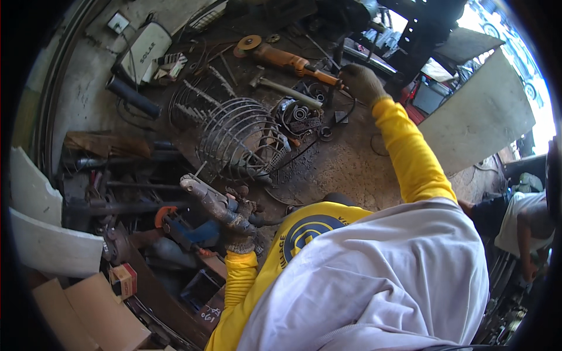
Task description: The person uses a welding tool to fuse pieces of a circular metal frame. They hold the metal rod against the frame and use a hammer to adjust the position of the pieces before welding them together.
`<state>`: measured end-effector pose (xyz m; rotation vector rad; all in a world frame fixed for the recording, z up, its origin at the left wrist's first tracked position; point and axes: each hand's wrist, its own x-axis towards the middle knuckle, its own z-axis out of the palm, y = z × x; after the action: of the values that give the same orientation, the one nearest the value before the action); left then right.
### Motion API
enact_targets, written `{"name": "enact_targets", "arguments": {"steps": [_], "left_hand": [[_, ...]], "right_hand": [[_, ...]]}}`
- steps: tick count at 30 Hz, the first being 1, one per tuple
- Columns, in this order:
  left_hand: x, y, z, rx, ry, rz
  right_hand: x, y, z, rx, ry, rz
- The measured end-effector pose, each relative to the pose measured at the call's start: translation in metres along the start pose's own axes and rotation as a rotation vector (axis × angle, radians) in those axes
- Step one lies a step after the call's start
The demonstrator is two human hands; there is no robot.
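My right hand (362,83), in a knitted work glove, is stretched far forward and closed on the rear end of an orange angle grinder (281,59). The grinder's round disc (249,42) points left, away from my hand. Lower and to the left, my gloved left hand (239,237) is closed around a worn grey-brown tool (208,202) with a rounded head; its exact kind is unclear. Just beyond that tool stands a round cage of bent metal rods (240,134). A hammer (287,89) lies between the cage and the grinder.
Metal parts (301,117) lie right of the cage. At left are a dark tube (133,97), a blue power tool (196,231) and cardboard (93,316). A large pale panel (480,111) leans at right, and another person (527,225) is farther down that side.
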<state>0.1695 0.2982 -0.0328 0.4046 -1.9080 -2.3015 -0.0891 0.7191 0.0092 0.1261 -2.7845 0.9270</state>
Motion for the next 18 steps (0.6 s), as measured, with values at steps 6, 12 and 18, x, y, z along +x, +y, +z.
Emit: {"name": "enact_targets", "arguments": {"steps": [6,12,18], "left_hand": [[-0.015,0.001,-0.008,-0.153,0.203,-0.014],[-0.027,0.001,0.039,-0.145,0.404,-0.023],[-0.041,-0.005,0.100,-0.052,0.546,-0.003]], "right_hand": [[0.109,0.007,0.025,-0.361,-0.213,-0.090],[0.184,0.017,0.081,-0.340,-0.376,-0.178],[0.213,0.025,0.084,-0.309,-0.350,-0.169]]}}
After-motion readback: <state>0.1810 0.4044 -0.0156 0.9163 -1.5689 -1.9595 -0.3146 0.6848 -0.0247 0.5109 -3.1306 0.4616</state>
